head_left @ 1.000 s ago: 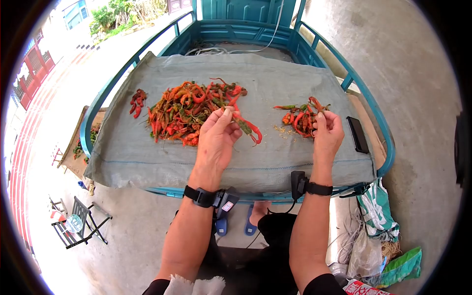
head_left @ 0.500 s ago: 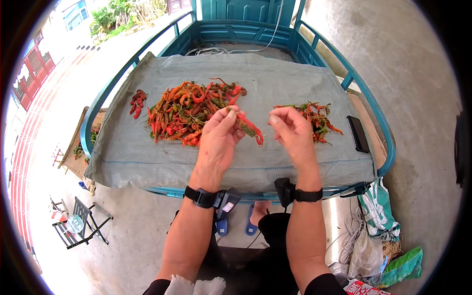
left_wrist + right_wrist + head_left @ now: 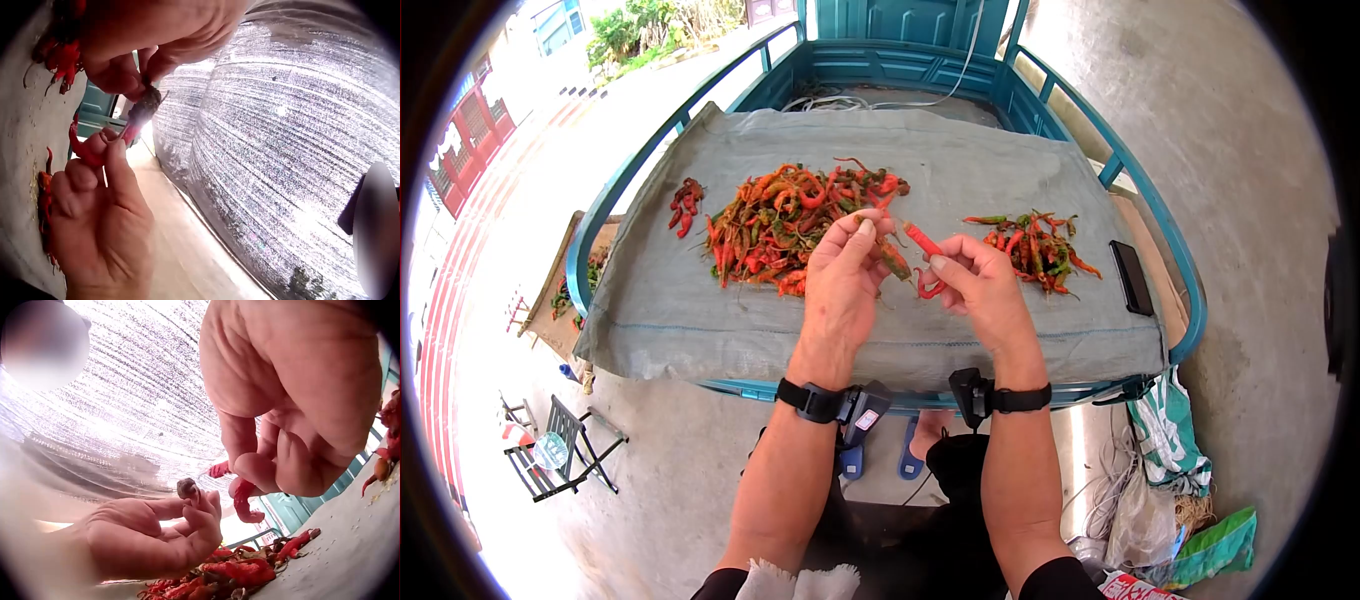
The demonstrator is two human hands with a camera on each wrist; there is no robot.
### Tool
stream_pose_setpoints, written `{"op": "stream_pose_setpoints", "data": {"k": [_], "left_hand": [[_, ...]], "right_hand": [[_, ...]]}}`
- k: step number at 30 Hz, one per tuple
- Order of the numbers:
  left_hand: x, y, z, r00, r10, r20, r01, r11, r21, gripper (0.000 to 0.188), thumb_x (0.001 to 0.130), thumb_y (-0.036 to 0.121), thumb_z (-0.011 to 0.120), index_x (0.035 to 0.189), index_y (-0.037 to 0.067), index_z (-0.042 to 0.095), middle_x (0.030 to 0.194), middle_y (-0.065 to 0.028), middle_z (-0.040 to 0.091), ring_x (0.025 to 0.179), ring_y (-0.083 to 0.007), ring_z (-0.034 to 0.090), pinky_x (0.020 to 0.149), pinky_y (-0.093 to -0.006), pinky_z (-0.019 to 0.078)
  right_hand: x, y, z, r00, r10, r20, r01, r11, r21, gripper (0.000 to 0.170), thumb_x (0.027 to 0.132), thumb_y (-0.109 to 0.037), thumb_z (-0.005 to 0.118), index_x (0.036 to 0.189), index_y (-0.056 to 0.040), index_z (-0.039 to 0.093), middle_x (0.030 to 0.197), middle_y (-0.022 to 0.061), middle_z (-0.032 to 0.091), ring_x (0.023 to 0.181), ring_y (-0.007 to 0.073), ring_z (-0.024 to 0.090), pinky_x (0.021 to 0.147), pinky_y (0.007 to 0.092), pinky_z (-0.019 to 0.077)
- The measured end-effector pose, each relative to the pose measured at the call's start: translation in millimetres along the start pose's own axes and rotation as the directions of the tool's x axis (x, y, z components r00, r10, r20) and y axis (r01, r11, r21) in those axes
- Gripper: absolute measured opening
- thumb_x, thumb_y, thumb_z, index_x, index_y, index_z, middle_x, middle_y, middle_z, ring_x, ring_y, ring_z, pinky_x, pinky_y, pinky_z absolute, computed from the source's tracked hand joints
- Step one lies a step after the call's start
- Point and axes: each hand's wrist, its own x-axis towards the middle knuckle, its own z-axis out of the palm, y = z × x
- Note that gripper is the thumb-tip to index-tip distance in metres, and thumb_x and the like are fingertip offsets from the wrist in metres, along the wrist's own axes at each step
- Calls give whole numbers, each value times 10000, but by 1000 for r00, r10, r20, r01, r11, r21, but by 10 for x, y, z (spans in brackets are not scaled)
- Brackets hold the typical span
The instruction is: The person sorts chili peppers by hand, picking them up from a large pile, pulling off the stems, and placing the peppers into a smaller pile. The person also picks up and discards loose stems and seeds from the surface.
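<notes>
on the woven gray cloth (image 3: 960,325), shriveled red peppers (image 3: 686,206) lie beside a tangled heap (image 3: 770,235). above it, apart, the left hand (image 3: 843,285) pinches a withered greenish pepper (image 3: 894,260), the right hand (image 3: 992,292) a curved red pepper (image 3: 921,239); then a smaller pile (image 3: 1040,250), a flat black phone (image 3: 1131,278).

red pepper (image 3: 920,238): bent, in right fingers (image 3: 941,263) | green-brown pepper (image 3: 895,262): tilted, in left fingers (image 3: 865,230)

Centre: red pepper (image 3: 922,238); left of centre, mottled red, orange and green pepper heap (image 3: 785,228); beneath, grey cloth (image 3: 880,340) with blue line; upper centre, teal metal frame (image 3: 890,65).
</notes>
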Motion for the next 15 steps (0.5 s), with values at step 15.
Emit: {"op": "stream_pose_setpoints", "data": {"k": [15], "left_hand": [[-23, 14, 40, 999, -8, -48, 9, 999, 31, 156, 1056, 189, 656, 1191, 113, 678, 1071, 18, 703, 916, -95, 638, 803, -278, 523]], "right_hand": [[61, 118, -210, 986, 67, -153, -34, 978, 205, 157, 1008, -174, 699, 1079, -38, 733, 838, -42, 637, 616, 28, 488, 515, 213, 360]]}}
